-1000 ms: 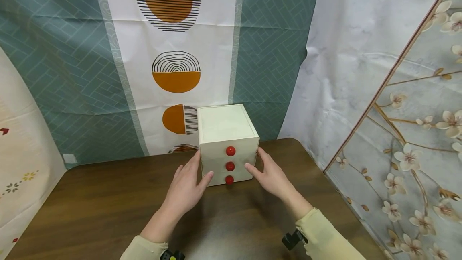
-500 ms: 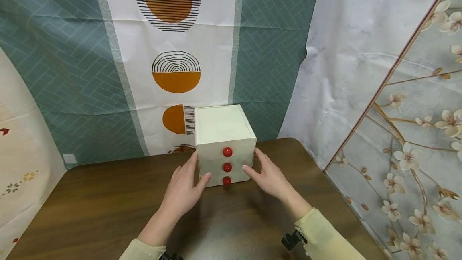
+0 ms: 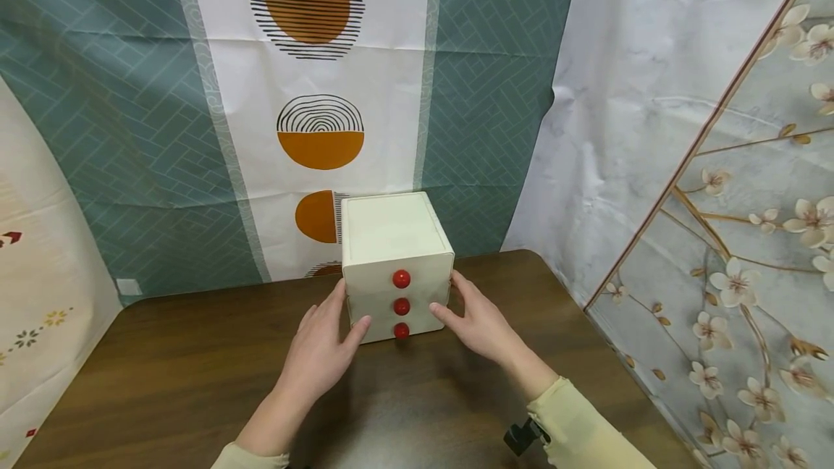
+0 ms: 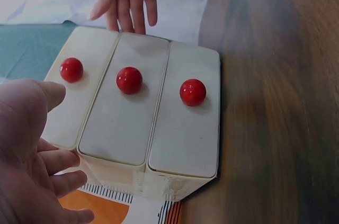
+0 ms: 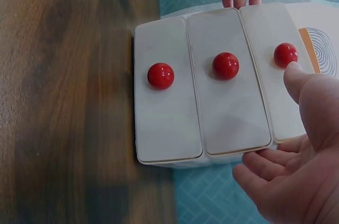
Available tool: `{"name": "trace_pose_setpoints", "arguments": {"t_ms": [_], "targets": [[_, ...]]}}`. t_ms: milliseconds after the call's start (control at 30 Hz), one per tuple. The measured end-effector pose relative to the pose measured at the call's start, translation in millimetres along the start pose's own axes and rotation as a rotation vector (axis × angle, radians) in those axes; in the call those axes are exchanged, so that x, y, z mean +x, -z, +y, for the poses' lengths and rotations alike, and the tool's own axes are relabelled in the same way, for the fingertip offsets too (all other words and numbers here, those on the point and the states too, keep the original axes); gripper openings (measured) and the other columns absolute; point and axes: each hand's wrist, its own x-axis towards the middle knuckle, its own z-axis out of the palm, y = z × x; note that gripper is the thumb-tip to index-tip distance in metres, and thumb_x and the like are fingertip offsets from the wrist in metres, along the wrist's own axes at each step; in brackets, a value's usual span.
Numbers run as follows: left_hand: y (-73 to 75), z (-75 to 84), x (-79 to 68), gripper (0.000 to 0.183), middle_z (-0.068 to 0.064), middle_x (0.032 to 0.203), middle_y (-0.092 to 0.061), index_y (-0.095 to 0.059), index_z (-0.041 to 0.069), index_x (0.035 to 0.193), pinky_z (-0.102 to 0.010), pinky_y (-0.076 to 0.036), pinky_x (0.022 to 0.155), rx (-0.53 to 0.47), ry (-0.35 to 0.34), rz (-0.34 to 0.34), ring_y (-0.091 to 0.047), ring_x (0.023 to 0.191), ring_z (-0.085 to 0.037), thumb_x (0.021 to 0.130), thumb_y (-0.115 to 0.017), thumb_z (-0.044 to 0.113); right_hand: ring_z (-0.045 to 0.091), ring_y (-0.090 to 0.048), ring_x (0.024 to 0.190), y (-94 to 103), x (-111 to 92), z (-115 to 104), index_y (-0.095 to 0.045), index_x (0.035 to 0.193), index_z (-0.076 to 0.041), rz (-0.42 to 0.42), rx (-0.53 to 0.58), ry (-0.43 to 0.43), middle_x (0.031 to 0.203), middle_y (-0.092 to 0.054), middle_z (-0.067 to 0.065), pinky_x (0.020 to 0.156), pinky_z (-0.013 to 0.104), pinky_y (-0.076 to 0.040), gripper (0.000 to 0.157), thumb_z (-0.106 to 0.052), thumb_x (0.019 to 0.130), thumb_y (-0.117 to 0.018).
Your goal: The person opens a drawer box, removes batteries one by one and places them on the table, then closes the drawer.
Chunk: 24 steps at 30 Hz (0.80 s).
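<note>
And now the sides of a cream three-drawer mini cabinet (image 3: 399, 230) are being touched: its left side by the left hand (image 3: 318, 347), its right side by the right hand (image 3: 483, 324). On each hand the fingers are being held nearly straight and relaxed, with a broad gap being left between thumb and fingers; the cabinet is being flanked rather than clutched. Both thumbs are being angled across the front; whether it is being pressed by them cannot be told. Between the thumbs, a column of red round knobs (image 3: 401, 306) is being displayed, one to each closed drawer. The cabinet is being borne upright by a dark wood-grain table (image 3: 189, 375), near the far edge, right of the middle. Nearer, the right forearm is being covered by a pale yellow sleeve (image 3: 583, 429), a black wrist device (image 3: 520, 438) being worn beside the cuff. At the far side the background is being filled by a teal-and-white curtain (image 3: 391, 114) with orange circles; at the right, by a marbled hanging (image 3: 606, 143) with blossom branches.
</note>
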Motion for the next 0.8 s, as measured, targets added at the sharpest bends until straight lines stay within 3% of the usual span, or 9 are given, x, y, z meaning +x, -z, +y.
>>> {"name": "trace_pose_setpoints", "arguments": {"t_ms": [800], "targets": [[14.3,-12.0,-13.9,0.086,-0.020,0.173,-0.039,-0.025,0.001,0.173,-0.069,-0.019,0.129,0.012,-0.001,0.035,-0.042,0.157,-0.043,0.109,-0.073,0.033,0.039,-0.051,0.151,-14.7,-4,-13,-0.033,0.174,-0.018,-0.023,0.019,0.033,0.170,-0.045,0.011,0.119,0.063,-0.044,0.087,-0.046,0.104,-0.077]]}}
